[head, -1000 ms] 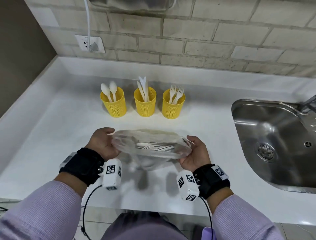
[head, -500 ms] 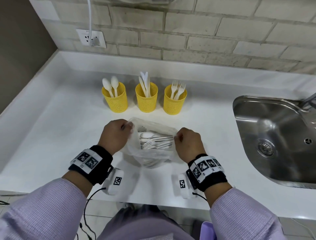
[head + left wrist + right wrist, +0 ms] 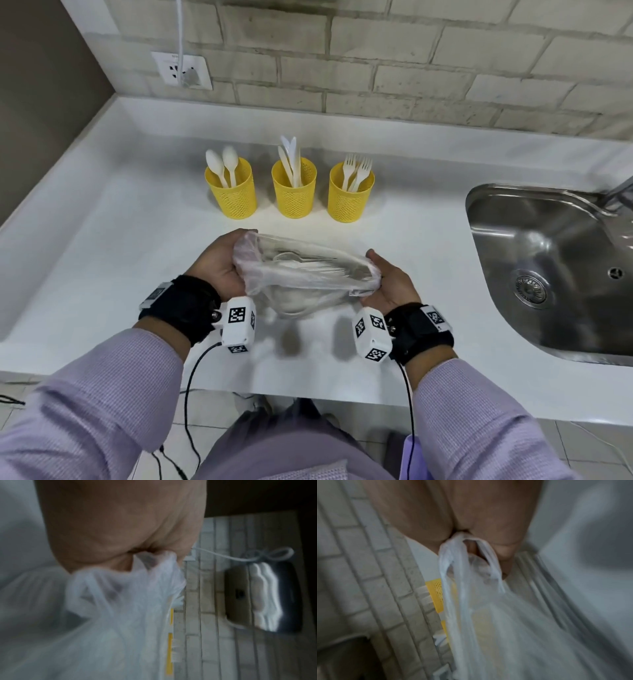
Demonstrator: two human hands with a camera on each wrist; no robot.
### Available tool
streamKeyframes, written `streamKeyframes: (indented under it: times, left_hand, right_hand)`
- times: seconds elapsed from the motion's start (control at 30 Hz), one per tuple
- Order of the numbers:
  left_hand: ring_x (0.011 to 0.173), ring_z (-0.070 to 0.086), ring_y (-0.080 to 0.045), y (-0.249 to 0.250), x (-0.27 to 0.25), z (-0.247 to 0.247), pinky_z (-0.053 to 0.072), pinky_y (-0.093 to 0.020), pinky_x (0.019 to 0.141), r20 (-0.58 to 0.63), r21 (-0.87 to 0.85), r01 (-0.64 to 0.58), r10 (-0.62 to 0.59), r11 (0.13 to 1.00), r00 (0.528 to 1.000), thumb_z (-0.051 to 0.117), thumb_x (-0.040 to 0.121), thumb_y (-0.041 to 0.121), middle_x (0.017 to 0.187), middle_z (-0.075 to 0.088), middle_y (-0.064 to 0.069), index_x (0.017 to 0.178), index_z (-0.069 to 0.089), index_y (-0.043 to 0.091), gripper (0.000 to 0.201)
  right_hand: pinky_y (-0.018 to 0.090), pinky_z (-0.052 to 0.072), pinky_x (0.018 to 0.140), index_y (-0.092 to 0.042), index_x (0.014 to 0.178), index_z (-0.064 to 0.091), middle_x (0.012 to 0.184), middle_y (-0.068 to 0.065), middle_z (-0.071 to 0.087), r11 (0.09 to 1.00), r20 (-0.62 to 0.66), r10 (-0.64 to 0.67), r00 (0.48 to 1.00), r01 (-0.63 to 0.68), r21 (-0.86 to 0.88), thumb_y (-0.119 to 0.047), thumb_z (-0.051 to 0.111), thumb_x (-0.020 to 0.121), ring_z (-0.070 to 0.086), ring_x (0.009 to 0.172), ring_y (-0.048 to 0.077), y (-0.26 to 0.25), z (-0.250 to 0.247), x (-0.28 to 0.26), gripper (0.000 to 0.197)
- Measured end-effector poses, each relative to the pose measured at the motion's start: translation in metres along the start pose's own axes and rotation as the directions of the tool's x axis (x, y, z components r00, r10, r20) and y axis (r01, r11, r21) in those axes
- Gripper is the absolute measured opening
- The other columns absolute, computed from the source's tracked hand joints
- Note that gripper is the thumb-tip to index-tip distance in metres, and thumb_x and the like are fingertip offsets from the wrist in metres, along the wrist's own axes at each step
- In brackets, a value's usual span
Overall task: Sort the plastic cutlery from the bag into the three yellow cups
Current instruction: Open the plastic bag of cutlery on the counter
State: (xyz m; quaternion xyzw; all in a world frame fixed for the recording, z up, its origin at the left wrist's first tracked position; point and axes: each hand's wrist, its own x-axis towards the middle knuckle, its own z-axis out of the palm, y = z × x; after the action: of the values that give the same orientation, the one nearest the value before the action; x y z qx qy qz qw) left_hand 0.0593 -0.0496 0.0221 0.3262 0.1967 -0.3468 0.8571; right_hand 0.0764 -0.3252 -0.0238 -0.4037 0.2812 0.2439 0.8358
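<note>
The head view looked steeply down at the bag [image 3: 305, 274] above the surface [image 3: 102, 260]. Both blurred wrist views sat close against it, sharing the bag, cups and brick wall.

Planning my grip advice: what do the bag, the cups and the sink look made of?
Bag: thin translucent plastic film; it crumples and the cutlery shows through.
Cups: yellow perforated mesh, matte, probably plastic; painted metal is possible.
Sink: stainless steel by its look, brushed with bright reflections.
</note>
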Motion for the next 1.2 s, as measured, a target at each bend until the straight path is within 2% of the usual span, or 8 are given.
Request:
streamKeyframes:
  times: [0.13, 0.23, 0.33, 0.43, 0.6, 0.73, 0.97, 1.2]
  left_hand:
    - [0.106, 0.072, -0.027, -0.001, -0.006, 0.007, 0.057, -0.038, 0.09, -0.35, 0.414, -0.1, 0.26, 0.905, 0.9, 0.06, 0.096, 0.05, 0.127, 0.072, -0.012, 0.124, 0.072, 0.016, 0.046]
    - [0.106, 0.066, -0.027, -0.006, -0.011, -0.001, 0.053, -0.037, 0.092, -0.436, 0.877, 0.2, 0.55, 0.437, 0.713, 0.071, 0.075, 0.073, 0.112, 0.068, -0.004, 0.103, 0.066, 0.026, 0.055]
    - [0.08, 0.066, -0.021, -0.014, -0.02, -0.003, 0.051, -0.032, 0.069, -0.399, 0.914, 0.356, 0.576, 0.193, 0.713, 0.076, 0.081, 0.061, 0.088, 0.07, -0.004, 0.096, 0.065, 0.016, 0.049]
    - [0.057, 0.069, -0.02, -0.024, -0.026, 0.0, 0.057, -0.026, 0.052, -0.382, 0.887, 0.166, 0.484, 0.43, 0.787, 0.075, 0.089, 0.017, 0.071, 0.075, -0.017, 0.084, 0.073, 0.001, 0.017]
    - [0.083, 0.067, -0.027, -0.031, -0.022, -0.004, 0.064, -0.04, 0.082, -0.411, 0.64, -0.113, 0.462, 0.76, 0.786, 0.06, 0.088, -0.012, 0.09, 0.067, -0.019, 0.089, 0.069, -0.005, 0.011]
    - [0.08, 0.06, -0.018, -0.026, -0.017, -0.018, 0.064, -0.03, 0.064, -0.436, 0.03, -0.23, 0.22, 0.973, 0.873, 0.032, 0.08, -0.02, 0.083, 0.061, -0.01, 0.088, 0.057, 0.003, 0.035]
    - [0.076, 0.074, -0.025, -0.038, -0.009, -0.023, 0.061, -0.03, 0.07, -0.333, -0.129, -0.19, 0.138, 0.973, 0.933, 0.078, 0.06, -0.008, 0.094, 0.077, -0.015, 0.095, 0.077, -0.006, 0.035]
    - [0.062, 0.057, -0.02, -0.037, -0.006, -0.007, 0.046, -0.025, 0.057, -0.471, 0.556, -0.174, 0.481, 0.812, 0.739, 0.068, 0.095, 0.037, 0.075, 0.065, -0.004, 0.083, 0.069, 0.021, 0.02]
  right_hand:
    - [0.036, 0.049, 0.077, -0.017, 0.087, 0.067, 0.089, 0.009, 0.067, 0.89, -0.089, -0.304, 0.949, 0.25, -0.381, -0.028, 0.064, 0.09, 0.062, 0.087, 0.028, -0.001, 0.0, 0.004, 0.012]
    - [0.034, 0.047, 0.078, -0.025, 0.097, 0.057, 0.102, 0.009, 0.062, 0.417, 0.006, -0.401, 0.916, 0.188, -0.889, -0.055, 0.068, 0.079, 0.063, 0.089, 0.027, -0.005, 0.001, -0.007, 0.037]
    - [0.035, 0.049, 0.077, -0.018, 0.1, 0.052, 0.103, 0.008, 0.061, 0.113, 0.035, -0.426, 0.904, 0.092, -0.989, -0.051, 0.067, 0.085, 0.063, 0.087, 0.027, -0.008, 0.001, -0.023, 0.04]
    - [0.046, 0.062, 0.073, -0.015, 0.084, 0.056, 0.082, 0.006, 0.069, 0.297, 0.032, -0.371, 0.928, 0.152, -0.943, -0.025, 0.068, 0.086, 0.074, 0.071, 0.031, -0.004, 0.002, -0.028, 0.016]
    - [0.045, 0.062, 0.072, -0.008, 0.071, 0.055, 0.075, 0.012, 0.058, 0.773, -0.046, -0.324, 0.945, 0.236, -0.589, 0.008, 0.061, 0.09, 0.064, 0.073, 0.028, 0.01, 0.008, -0.031, 0.025]
    - [0.032, 0.056, 0.053, -0.002, 0.072, 0.062, 0.068, 0.014, 0.063, 0.99, -0.02, -0.101, 0.995, 0.099, -0.102, 0.023, 0.031, 0.085, 0.063, 0.053, 0.023, 0.01, 0.007, -0.031, 0.042]
    - [0.029, 0.053, 0.05, -0.003, 0.08, 0.057, 0.066, 0.011, 0.057, 0.955, -0.054, -0.044, 0.998, 0.057, 0.292, 0.008, 0.034, 0.066, 0.058, 0.052, 0.028, 0.027, -0.001, -0.02, 0.029]
    - [0.026, 0.032, 0.047, -0.013, 0.097, 0.055, 0.064, 0.004, 0.053, 0.835, -0.062, -0.286, 0.956, 0.217, -0.506, -0.022, 0.068, 0.078, 0.046, 0.05, 0.022, 0.02, -0.002, -0.011, 0.025]
